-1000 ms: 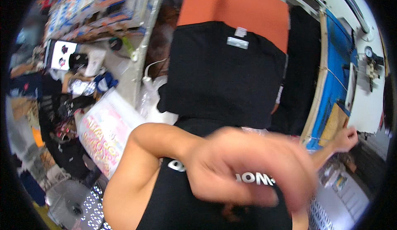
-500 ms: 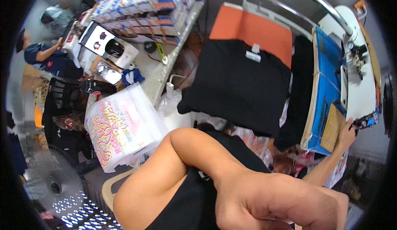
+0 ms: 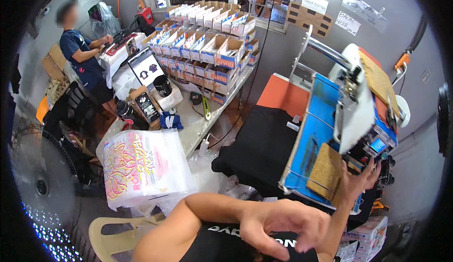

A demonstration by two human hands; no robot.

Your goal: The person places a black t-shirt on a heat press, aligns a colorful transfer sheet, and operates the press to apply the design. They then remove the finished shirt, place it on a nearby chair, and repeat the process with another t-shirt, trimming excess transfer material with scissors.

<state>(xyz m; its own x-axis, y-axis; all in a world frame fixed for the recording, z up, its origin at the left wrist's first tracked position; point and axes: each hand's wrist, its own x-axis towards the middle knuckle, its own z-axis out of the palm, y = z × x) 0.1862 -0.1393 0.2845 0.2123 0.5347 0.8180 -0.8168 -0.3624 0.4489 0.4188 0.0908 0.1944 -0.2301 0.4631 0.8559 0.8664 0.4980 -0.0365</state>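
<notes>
The left hand (image 3: 285, 226) hangs before the wearer's chest, fingers half curled and a gap between them and the thumb. A beige chair (image 3: 96, 233) stands to the left, with a fan (image 3: 42, 186) beyond its left side. Further up, the right hand (image 3: 359, 179) is open, fingers spread, just below a control box (image 3: 377, 145) with a lit blue screen on a press; whether the fingertips touch it, I cannot tell. Beside that hand lies a blue panel (image 3: 321, 104) bearing a tan pad (image 3: 325, 170). Left of the panel, a black shirt (image 3: 257, 141) is spread over an orange board (image 3: 278, 92), its right side hidden behind the blue panel. A white printed bag (image 3: 163, 165) sits near the close end of the counter (image 3: 191, 120). Along the counter are a green cutter (image 3: 206, 108), a black mug (image 3: 163, 85), a tablet (image 3: 145, 68) and stacked cardboard boxes (image 3: 203, 49). At the far left a person (image 3: 75, 47) in dark blue reaches over another surface.
</notes>
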